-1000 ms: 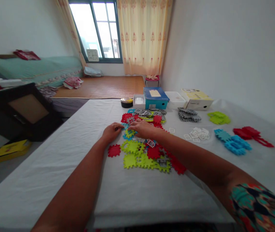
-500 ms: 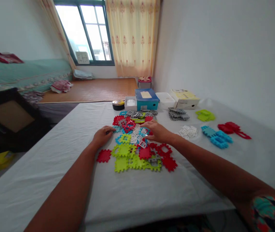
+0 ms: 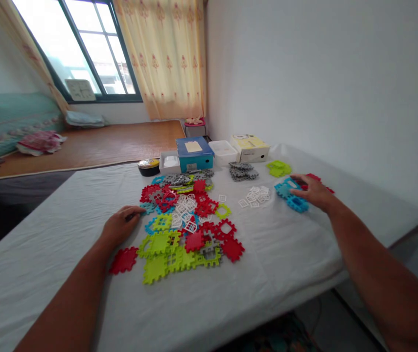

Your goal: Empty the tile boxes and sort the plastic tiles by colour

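At the right of the table, my right hand (image 3: 313, 190) is closed on a blue interlocking tile (image 3: 285, 186), at the stack of blue tiles (image 3: 297, 204). Its fingertips pinch the upper edge. My left hand (image 3: 123, 226) rests by the left side of a mixed pile, fingers curled in. A dark spot shows between its thumb and fingers; what that is I cannot tell. Its fingertips are close to light blue tiles (image 3: 148, 208). The mixed pile has green tiles (image 3: 155, 269), red tiles (image 3: 233, 249), grey tiles (image 3: 203, 175) and white window frames (image 3: 185, 208).
Sorted groups lie to the right: grey tiles (image 3: 243, 171), white frames (image 3: 258, 195), green tiles (image 3: 278, 168) and red pieces (image 3: 313, 177), partly behind my right hand. A blue box (image 3: 195, 155), a white tub (image 3: 223, 152), a yellow-white box (image 3: 250, 148) and a black tin (image 3: 149, 168) stand behind.
My right hand has moved from the mixed pile over to the blue stack on the right. The view has turned right. My left hand stays beside the pile.
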Demonstrator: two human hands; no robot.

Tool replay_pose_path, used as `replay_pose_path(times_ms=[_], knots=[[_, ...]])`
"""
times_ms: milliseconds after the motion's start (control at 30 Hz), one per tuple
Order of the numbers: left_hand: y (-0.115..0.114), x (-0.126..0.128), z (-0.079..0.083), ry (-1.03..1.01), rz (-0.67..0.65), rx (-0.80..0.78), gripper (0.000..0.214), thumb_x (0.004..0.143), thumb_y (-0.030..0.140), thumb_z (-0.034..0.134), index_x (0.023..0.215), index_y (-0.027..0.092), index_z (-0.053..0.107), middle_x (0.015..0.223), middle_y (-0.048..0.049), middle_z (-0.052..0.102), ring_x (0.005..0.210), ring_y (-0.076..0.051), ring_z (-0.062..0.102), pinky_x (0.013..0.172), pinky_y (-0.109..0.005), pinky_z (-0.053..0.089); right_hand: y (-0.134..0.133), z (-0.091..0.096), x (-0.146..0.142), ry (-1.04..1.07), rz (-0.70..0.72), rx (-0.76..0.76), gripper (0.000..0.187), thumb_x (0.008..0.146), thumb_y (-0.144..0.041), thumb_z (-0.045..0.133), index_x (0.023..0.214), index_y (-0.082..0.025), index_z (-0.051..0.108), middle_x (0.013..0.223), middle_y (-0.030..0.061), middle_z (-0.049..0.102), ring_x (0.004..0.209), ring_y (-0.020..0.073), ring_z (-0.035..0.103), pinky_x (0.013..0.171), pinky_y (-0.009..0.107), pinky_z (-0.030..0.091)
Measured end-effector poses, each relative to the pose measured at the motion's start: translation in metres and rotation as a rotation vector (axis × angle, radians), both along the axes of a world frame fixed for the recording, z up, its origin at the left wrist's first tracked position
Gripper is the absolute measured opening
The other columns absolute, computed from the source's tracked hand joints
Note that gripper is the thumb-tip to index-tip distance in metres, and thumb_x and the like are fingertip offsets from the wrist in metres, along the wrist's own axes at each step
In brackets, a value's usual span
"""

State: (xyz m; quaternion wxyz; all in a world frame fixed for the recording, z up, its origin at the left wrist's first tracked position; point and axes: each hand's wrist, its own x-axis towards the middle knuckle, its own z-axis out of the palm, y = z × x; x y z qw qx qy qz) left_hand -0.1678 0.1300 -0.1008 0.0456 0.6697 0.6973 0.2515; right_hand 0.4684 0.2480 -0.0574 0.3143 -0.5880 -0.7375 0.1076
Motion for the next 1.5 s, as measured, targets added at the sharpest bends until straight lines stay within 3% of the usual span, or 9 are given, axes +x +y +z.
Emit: replay_pose_path(times_ms=[167,367,500,633,800,933,1100,1233,1500], knots=[[0.001,-0.001,0.001,0.017,0.007,-0.011,0.041,0.077,0.047,0.046,0.098,0.025,0.073,0.11,-0.0054,0.07,0.097,-0.025,0.066,0.088,-0.034,0.052,0.0,-0.016,0.047,-0.023,-0.006,-0.072,0.063,0.068,-0.039,0.069,0.126,-0.016,0.061,0.123,0.0162,0.065,0.106,0.0309,0.065,0.088,0.045,0.054],[0.0,-0.001,0.001,0.023,0.016,-0.004,0.041,0.077,0.046,0.046,0.099,0.025,0.073,0.111,-0.0049,0.07,0.097,-0.024,0.066,0.088,-0.034,0.052,-0.003,-0.018,0.04,-0.18,0.007,-0.042,0.065,0.067,-0.047,0.068,0.124,-0.015,0.063,0.125,0.0164,0.064,0.111,0.0333,0.062,0.096,0.048,0.049],[0.0,0.0,-0.001,0.026,0.009,-0.009,0.041,0.078,0.044,0.045,0.099,0.024,0.073,0.111,-0.0052,0.07,0.098,-0.023,0.066,0.09,-0.032,0.051,-0.006,0.0,-0.002,-0.267,0.036,0.114,0.055,0.079,-0.05,0.058,0.122,-0.016,0.063,0.123,0.0152,0.065,0.114,0.0339,0.06,0.099,0.052,0.045],[-0.002,0.003,0.001,0.008,0.015,-0.007,0.039,0.079,0.043,0.045,0.099,0.024,0.073,0.109,-0.0045,0.07,0.098,-0.022,0.065,0.091,-0.032,0.05,-0.017,0.011,-0.085,-0.258,0.38,0.179,0.042,0.086,-0.042,0.055,0.122,-0.021,0.062,0.124,0.0116,0.065,0.116,0.0289,0.059,0.102,0.049,0.044],[-0.004,0.007,0.002,-0.006,-0.004,0.002,0.038,0.079,0.039,0.045,0.098,0.023,0.073,0.108,-0.0049,0.069,0.099,-0.021,0.065,0.093,-0.034,0.049,-0.029,0.008,-0.193,-0.274,0.784,0.132,0.033,0.086,-0.027,0.06,0.118,-0.021,0.064,0.119,0.0113,0.067,0.11,0.0245,0.061,0.1,0.044,0.046],[-0.005,0.009,0.003,-0.028,-0.004,0.008,0.036,0.078,0.035,0.046,0.097,0.022,0.074,0.106,-0.0048,0.069,0.099,-0.021,0.065,0.093,-0.034,0.049,-0.022,0.004,-0.243,-0.372,0.809,0.062,0.034,0.083,-0.025,0.065,0.117,-0.018,0.065,0.118,0.0129,0.067,0.11,0.0262,0.061,0.097,0.043,0.047],[-0.006,0.01,0.003,-0.051,-0.014,0.017,0.034,0.078,0.032,0.046,0.097,0.022,0.073,0.105,-0.0041,0.069,0.097,-0.021,0.065,0.092,-0.034,0.05,-0.016,-0.007,-0.261,-0.377,0.811,-0.029,0.056,0.071,-0.031,0.078,0.123,-0.017,0.062,0.122,0.0151,0.066,0.111,0.0285,0.061,0.095,0.042,0.047],[-0.004,0.009,0.001,-0.042,-0.006,0.009,0.035,0.079,0.032,0.046,0.097,0.022,0.073,0.106,-0.0044,0.069,0.098,-0.021,0.064,0.093,-0.035,0.049,-0.024,-0.012,-0.261,-0.255,0.906,0.021,0.052,0.074,-0.025,0.075,0.124,-0.016,0.062,0.123,0.0146,0.065,0.113,0.0267,0.058,0.099,0.043,0.044],[-0.006,0.009,0.003,-0.034,-0.014,0.009,0.034,0.079,0.034,0.047,0.097,0.023,0.073,0.107,-0.004,0.069,0.099,-0.021,0.064,0.094,-0.033,0.049,-0.026,-0.021,-0.254,-0.153,0.917,0.026,0.043,0.077,-0.018,0.068,0.12,-0.021,0.065,0.115,0.009,0.069,0.108,0.024,0.058,0.096,0.041,0.046]])
